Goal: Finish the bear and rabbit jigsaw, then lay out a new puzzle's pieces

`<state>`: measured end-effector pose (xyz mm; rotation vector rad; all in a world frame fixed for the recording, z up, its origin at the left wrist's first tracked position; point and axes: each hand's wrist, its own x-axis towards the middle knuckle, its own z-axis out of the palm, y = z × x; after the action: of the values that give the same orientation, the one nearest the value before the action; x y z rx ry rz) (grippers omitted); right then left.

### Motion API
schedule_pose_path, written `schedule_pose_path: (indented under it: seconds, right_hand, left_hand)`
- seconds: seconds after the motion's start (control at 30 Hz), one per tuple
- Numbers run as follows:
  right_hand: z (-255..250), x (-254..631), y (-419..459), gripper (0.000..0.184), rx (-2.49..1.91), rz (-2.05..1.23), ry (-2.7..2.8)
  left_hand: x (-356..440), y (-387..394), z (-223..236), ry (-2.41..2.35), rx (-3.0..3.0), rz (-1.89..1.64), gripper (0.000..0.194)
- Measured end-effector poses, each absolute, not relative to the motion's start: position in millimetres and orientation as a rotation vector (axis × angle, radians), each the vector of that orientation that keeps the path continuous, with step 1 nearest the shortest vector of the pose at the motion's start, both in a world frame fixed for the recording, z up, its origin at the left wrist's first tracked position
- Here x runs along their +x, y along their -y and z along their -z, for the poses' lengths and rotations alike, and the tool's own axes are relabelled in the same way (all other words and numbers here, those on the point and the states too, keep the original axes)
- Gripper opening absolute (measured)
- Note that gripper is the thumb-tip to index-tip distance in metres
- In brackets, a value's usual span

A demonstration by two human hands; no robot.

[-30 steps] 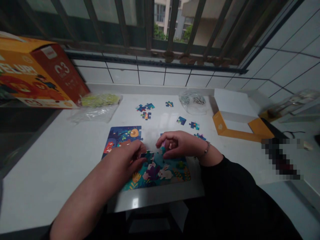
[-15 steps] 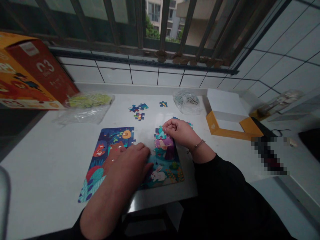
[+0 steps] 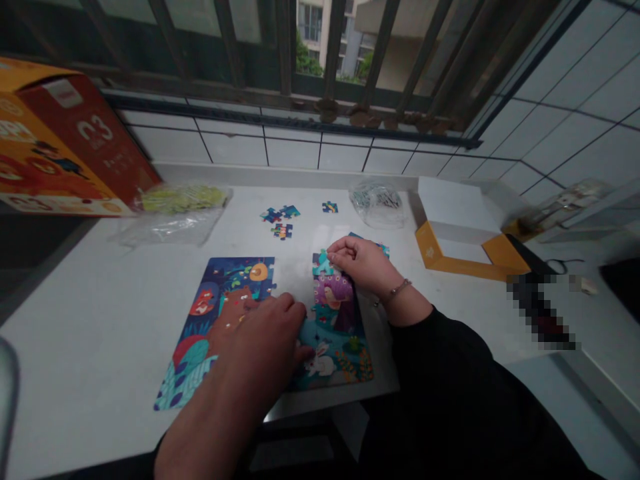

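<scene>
A partly built jigsaw puzzle (image 3: 225,313) lies flat on the white counter (image 3: 90,313) directly in front of you, near the front edge. Its picture shows a night forest: a bear and fox on the left, a purple figure and a white rabbit on the right. The left block and the bottom right look joined. A bare gap runs down the upper middle, and the top right corner looks unfinished, so roughly two thirds appear done.

Your left hand (image 3: 265,340) rests palm down across the lower middle of the puzzle, fingers spread flat and pressing on the joined pieces. It grips nothing.

Your right hand (image 3: 363,263) sits at the top of the right block, fingers curled in. The fingertips pinch or press a teal piece (image 3: 323,263) at that upper edge; whether the piece is lifted or already seated is not clear. A thin bracelet circles that wrist, above a black sleeve.

Loose pieces (image 3: 280,220) lie further back on the counter, apart from the puzzle, with one more piece (image 3: 329,207) to their right. Behind them sit a clear bag (image 3: 377,200) and, to the left, another plastic bag (image 3: 173,213) with yellow-green contents. An orange box (image 3: 65,153) stands at far left. An open white and orange tray (image 3: 465,233) lies at right. A barred window runs along the tiled wall behind.
</scene>
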<state>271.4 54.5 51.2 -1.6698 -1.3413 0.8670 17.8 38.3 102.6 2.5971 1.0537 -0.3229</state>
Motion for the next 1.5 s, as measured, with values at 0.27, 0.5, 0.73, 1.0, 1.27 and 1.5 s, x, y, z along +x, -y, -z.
schedule_pose_path:
  seconds: [0.27,0.5,0.73,1.0,1.27,1.5]
  right_hand:
    - [-55.7,282.0,-53.2,0.017,-1.677,-0.847,1.319]
    - [-54.1,272.5,-52.3,0.016,-1.612,-0.971,1.341]
    - [-57.0,257.0,-48.3,0.013,-1.517,-1.251,1.319]
    - [-59.6,247.6,-41.8,0.009,-1.567,-1.202,1.599]
    - [-60.9,251.3,-42.0,0.015,-1.559,-1.148,1.709]
    - [-62.0,253.9,-40.5,0.014,-1.605,-1.104,1.851]
  left_hand:
    - [13.1,-24.5,-101.7,-0.905,2.543,0.406,0.079]
    - [5.1,-2.7,-76.9,-0.864,2.639,0.273,0.061]
    - [21.0,20.2,-64.2,-0.878,2.755,0.130,0.058]
    - [24.9,24.2,-66.8,-0.906,2.744,0.110,0.056]
    - [25.3,24.3,-66.6,-0.906,2.717,0.113,0.054]
    - [18.8,22.0,-77.0,-0.844,2.700,0.098,0.062]
